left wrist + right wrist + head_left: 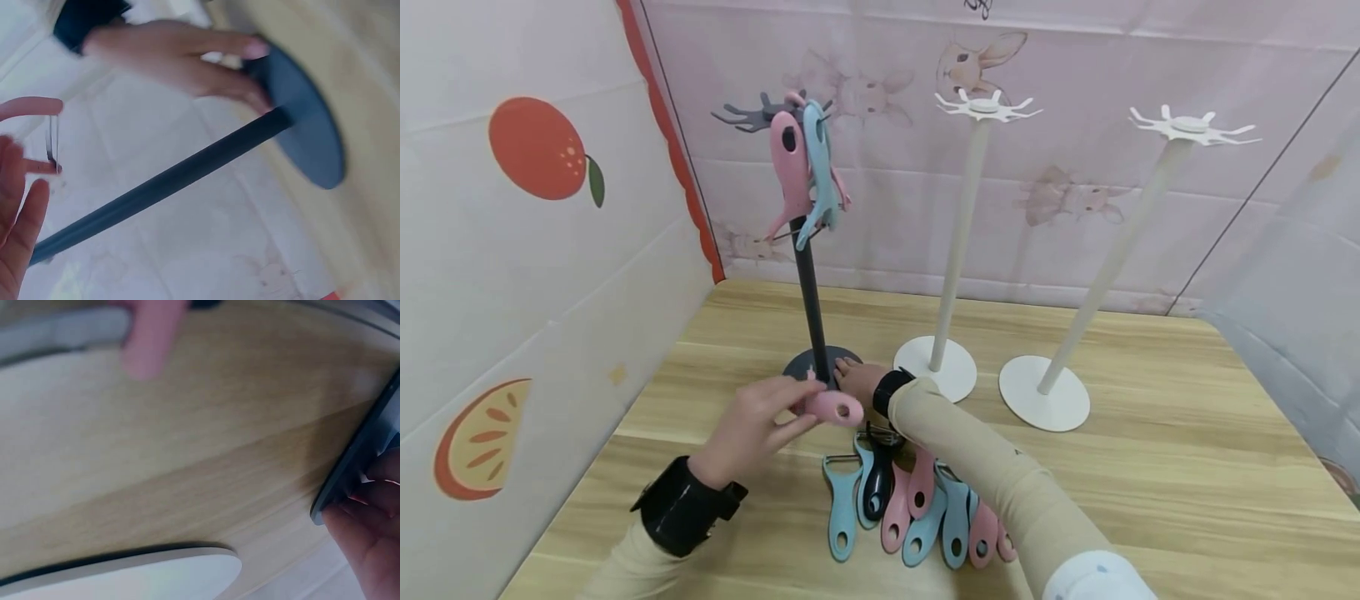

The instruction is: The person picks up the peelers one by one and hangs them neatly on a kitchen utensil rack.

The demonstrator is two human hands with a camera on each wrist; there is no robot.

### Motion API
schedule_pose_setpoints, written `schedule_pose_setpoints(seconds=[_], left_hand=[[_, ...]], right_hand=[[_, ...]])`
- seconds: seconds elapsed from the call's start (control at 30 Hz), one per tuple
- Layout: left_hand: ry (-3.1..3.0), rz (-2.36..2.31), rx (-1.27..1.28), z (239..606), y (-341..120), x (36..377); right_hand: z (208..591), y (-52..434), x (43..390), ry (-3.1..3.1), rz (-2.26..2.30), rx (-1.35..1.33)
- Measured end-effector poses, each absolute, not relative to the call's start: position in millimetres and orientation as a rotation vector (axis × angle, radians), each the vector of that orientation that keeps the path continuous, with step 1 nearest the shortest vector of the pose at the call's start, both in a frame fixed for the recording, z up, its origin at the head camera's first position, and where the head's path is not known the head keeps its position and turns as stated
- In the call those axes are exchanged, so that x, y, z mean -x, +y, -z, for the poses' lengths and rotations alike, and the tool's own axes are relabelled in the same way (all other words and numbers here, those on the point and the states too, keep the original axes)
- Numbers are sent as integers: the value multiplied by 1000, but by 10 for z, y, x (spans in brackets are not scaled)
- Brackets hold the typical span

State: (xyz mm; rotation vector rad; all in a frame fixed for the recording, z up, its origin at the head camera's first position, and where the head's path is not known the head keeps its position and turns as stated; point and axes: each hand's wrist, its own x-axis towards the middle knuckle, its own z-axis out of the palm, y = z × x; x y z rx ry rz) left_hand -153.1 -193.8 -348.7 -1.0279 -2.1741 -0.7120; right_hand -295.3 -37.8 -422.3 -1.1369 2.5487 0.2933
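My left hand [790, 408] pinches a pink peeler [837, 407] by its handle, low beside the dark stand's pole [812, 308]. In the left wrist view the pink peeler [31, 107] shows its metal blade above my left hand [19, 206]. My right hand [855, 375] rests with fairly straight fingers on the dark stand's round base [797, 363]; the right hand [187, 59] touches the base [309, 131] near the pole [156, 187]. Those fingers [369, 550] lie at the base's rim [356, 462]. A pink peeler [790, 167] and a blue peeler [820, 171] hang from the stand's top.
Several pink, blue and black peelers [917, 512] lie in a row on the wooden table [1187, 467] near me. Two white stands [958, 242] [1112, 258] rise to the right, hooks bare. Printed walls close off the left and back.
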Motion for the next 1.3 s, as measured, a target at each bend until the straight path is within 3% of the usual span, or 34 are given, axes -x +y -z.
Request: schedule_pose_setpoints(seconds=[0.13, 0.33, 0.73, 1.3], left_hand=[[-2019, 770, 907, 3277, -1934, 1586], [-1808, 890, 671, 2894, -1895, 1732], [-1647, 985, 308, 2242, -1857, 2042], [-1689, 1000, 226, 2056, -1738, 2167]], right_hand=[[4247, -385, 2983, 2554, -167, 1063], [4239, -425, 2981, 2533, -431, 1126], [4194, -411, 2949, 2539, -450, 1107], [4224, -455, 2966, 2544, -433, 1079]])
